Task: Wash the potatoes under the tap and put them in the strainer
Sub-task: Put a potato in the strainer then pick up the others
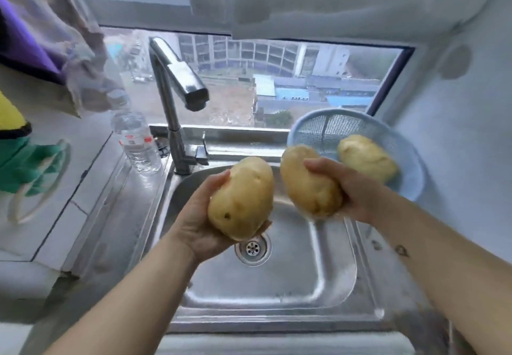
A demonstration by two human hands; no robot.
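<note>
My left hand [198, 221] cradles a large yellow potato [242, 198] from below, over the steel sink [291, 293]. My right hand [346, 188] grips a second potato [309, 181] from the right, just left of the strainer. A third potato [365, 157] lies inside the pale blue plastic strainer [327, 124], which stands at the sink's back right corner. The steel tap [180, 77] rises at the back left of the basin, its spout above and left of both held potatoes. No water is seen running from it.
A clear plastic bottle [135, 141] stands on the drainboard left of the tap. The drain [252, 248] sits mid-basin below the left potato. A window [277, 77] is behind the sink, a white wall on the right, and cloths and a green item [25, 166] at the left.
</note>
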